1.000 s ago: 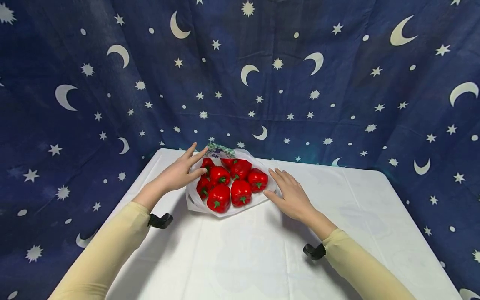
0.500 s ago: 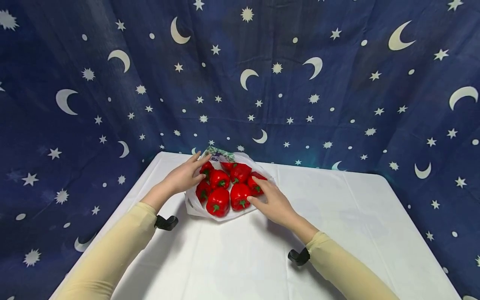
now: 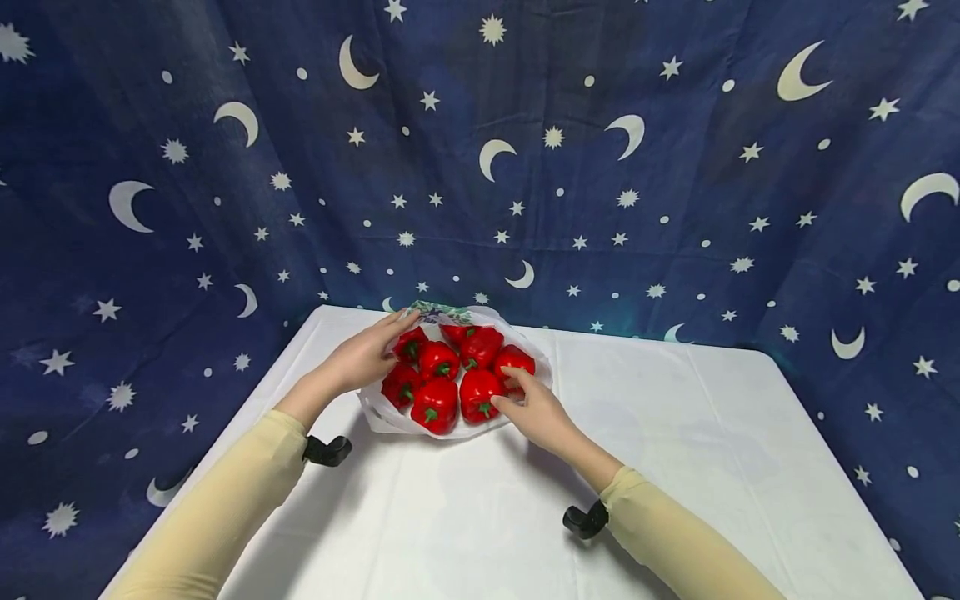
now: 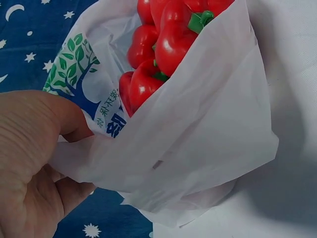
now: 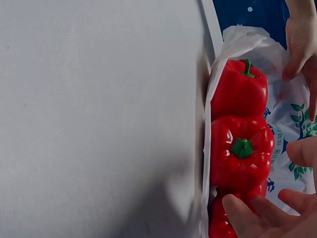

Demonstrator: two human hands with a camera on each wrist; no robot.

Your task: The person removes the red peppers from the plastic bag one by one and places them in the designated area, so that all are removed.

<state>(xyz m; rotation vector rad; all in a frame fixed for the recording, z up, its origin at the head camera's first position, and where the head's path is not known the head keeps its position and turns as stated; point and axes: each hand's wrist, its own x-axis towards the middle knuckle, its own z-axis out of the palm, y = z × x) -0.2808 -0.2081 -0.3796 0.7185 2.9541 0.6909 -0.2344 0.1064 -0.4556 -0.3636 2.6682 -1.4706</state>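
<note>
Near me, the person's left arm (image 3: 217, 508) and right arm (image 3: 682, 540) reach forward, left hand (image 3: 362, 357) curled in a pinch, right hand (image 3: 538, 415) angled inward with its fingers (image 3: 518, 377) parted, gently bent.

Red peppers (image 3: 435, 392), green stems (image 5: 242, 148), white bag (image 4: 223, 119), blue curtain (image 3: 577, 50) with pale moons (image 3: 792, 78).

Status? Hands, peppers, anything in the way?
Left hand pinches bag. Right hand at peppers, no grip seen. Peppers bunched in open bag. No obstruction seen.
</note>
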